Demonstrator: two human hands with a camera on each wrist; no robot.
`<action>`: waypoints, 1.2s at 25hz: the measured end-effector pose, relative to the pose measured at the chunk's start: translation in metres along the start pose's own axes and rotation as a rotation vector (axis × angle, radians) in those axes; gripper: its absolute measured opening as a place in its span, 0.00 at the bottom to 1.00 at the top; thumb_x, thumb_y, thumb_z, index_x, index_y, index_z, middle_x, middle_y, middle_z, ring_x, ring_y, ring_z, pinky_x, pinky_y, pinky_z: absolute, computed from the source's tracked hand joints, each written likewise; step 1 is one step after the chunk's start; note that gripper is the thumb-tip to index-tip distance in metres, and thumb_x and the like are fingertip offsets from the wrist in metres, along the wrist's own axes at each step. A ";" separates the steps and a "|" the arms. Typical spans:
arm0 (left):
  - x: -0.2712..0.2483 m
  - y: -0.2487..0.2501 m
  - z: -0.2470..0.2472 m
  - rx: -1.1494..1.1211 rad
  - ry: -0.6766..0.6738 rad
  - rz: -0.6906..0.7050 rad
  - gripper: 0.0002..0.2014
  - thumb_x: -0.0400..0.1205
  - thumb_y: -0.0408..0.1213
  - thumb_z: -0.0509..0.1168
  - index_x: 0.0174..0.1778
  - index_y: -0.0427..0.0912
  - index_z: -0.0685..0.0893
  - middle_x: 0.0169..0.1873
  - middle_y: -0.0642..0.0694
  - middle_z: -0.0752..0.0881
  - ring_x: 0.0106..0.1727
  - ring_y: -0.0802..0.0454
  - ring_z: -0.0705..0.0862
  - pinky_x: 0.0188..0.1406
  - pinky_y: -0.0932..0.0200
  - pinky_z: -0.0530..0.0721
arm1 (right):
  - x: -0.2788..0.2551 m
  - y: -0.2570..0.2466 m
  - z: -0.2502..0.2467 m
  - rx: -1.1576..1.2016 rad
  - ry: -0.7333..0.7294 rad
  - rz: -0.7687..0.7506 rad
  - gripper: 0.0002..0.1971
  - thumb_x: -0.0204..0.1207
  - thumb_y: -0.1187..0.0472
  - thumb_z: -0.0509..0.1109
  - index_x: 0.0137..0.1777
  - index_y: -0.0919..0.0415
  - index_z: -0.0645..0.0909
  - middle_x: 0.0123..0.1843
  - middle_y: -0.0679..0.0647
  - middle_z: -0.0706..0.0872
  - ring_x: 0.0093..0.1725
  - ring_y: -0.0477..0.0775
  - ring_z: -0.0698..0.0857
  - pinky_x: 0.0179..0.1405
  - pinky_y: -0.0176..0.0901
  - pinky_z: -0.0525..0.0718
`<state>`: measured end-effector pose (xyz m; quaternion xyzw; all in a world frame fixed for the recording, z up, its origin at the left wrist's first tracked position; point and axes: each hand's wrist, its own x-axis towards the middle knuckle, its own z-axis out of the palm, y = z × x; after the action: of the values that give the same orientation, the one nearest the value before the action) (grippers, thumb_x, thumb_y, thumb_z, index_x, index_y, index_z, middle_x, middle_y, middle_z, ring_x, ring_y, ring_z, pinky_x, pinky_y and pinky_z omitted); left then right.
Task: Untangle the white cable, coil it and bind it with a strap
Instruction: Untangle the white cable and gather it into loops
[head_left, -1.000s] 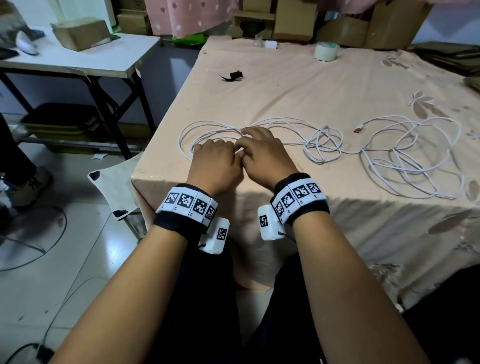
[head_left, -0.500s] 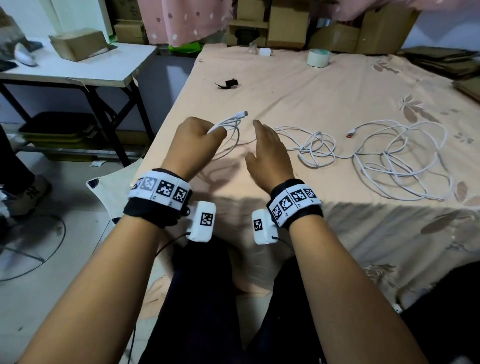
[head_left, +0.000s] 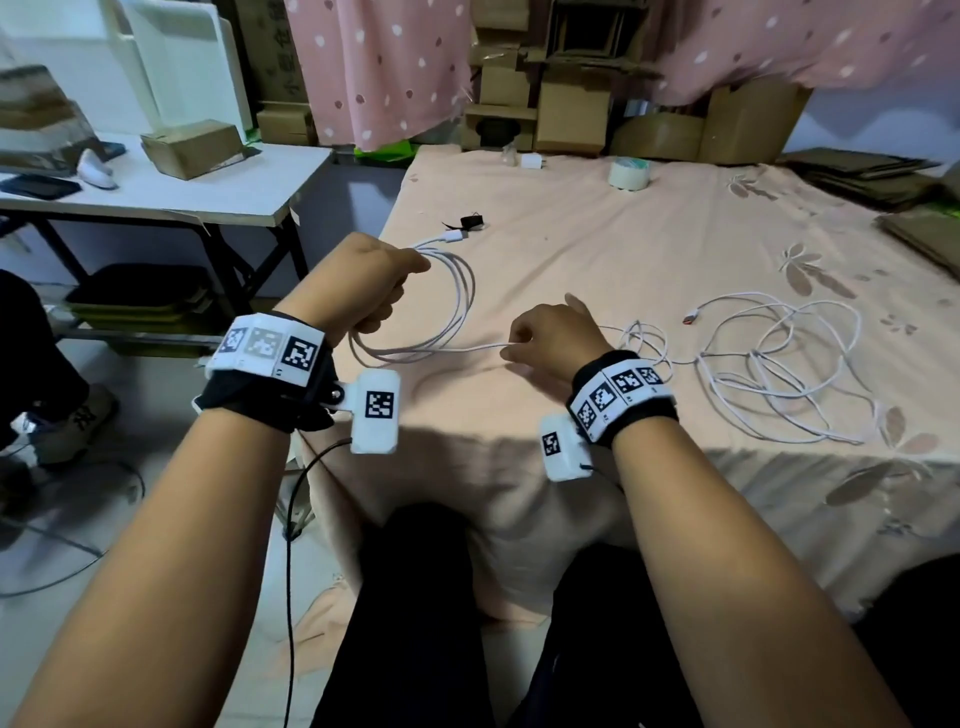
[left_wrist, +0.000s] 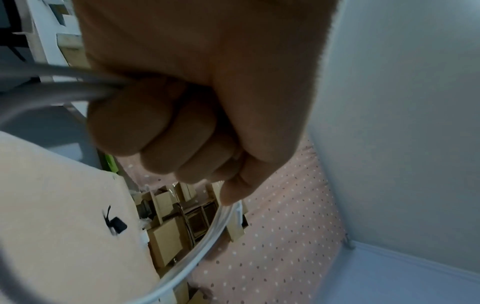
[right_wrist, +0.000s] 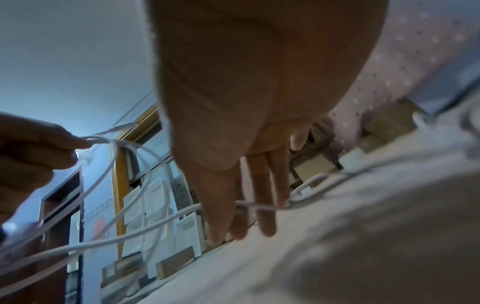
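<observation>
The left hand (head_left: 358, 283) is raised above the near-left corner of the bed (head_left: 571, 249), fingers curled tight round the first loops of the white cable (head_left: 460, 291); one plug end projects past its thumb. The right hand (head_left: 550, 340) sits low, just right of the loops, and pinches the single strand leading out of them; the right wrist view shows its fingers closed round that strand close to the bed cover.

From the right hand the strand runs on to the right along the near edge of the bed, through a small knot of loops into a larger loose tangle near the bed's right side, with the second plug (head_left: 690, 319) lying beside it. The uncoiled length therefore lies wholly to the right of both hands, its long axis left to right, and the right hand is nearer.

The strap (head_left: 470, 222) lies on the bed beyond the left hand, apart from the cable. Judgement: coiling has only begun; the next draw feeds cable leftward, and the tangle may snag.
</observation>
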<state>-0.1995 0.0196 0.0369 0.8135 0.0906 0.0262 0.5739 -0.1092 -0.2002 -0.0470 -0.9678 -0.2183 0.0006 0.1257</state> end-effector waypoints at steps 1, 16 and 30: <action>0.000 -0.001 -0.007 0.022 -0.008 -0.029 0.24 0.83 0.40 0.67 0.25 0.51 0.61 0.21 0.50 0.59 0.22 0.52 0.54 0.24 0.61 0.52 | 0.001 0.004 -0.010 0.010 -0.009 -0.009 0.09 0.77 0.48 0.74 0.39 0.49 0.85 0.45 0.49 0.90 0.53 0.52 0.85 0.86 0.53 0.48; 0.007 -0.006 -0.028 -0.178 -0.072 -0.128 0.24 0.83 0.44 0.66 0.27 0.53 0.60 0.22 0.52 0.57 0.21 0.53 0.52 0.20 0.63 0.50 | 0.015 0.004 -0.043 -0.062 -0.061 -0.053 0.09 0.79 0.60 0.71 0.50 0.46 0.92 0.69 0.48 0.87 0.85 0.49 0.68 0.86 0.50 0.53; 0.013 -0.013 0.022 -0.131 -0.235 -0.169 0.16 0.89 0.46 0.61 0.38 0.43 0.78 0.26 0.46 0.78 0.18 0.53 0.67 0.18 0.66 0.60 | 0.027 -0.013 -0.071 -0.134 -0.004 0.179 0.08 0.76 0.64 0.66 0.48 0.60 0.87 0.48 0.57 0.87 0.50 0.64 0.85 0.47 0.47 0.82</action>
<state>-0.1847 0.0058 0.0169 0.7613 0.0891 -0.1117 0.6325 -0.0862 -0.1950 0.0262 -0.9896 -0.1309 -0.0006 0.0595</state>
